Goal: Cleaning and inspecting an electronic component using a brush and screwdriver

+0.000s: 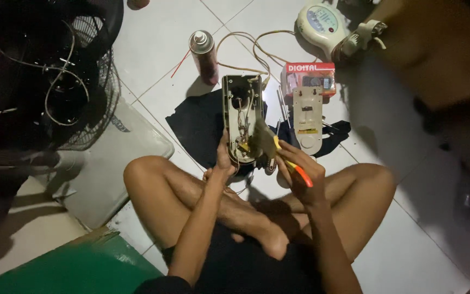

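Two hands busy: left hand (223, 159) grips opened appliance housing (241, 118) w/ wires; right hand (300, 166) pinches paintbrush (272, 146) against it.

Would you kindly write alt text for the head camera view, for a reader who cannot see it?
A person sits cross-legged on a white tiled floor, left hand holding an opened appliance housing upright, right hand gripping an orange-handled brush against it. A spray can, cover panel and fan grille lie nearby.

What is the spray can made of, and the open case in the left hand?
The spray can looks like metal: its top shines silvery. The open case, held up by the left hand, looks like cream plastic, matte and smooth, with thin wires showing inside.
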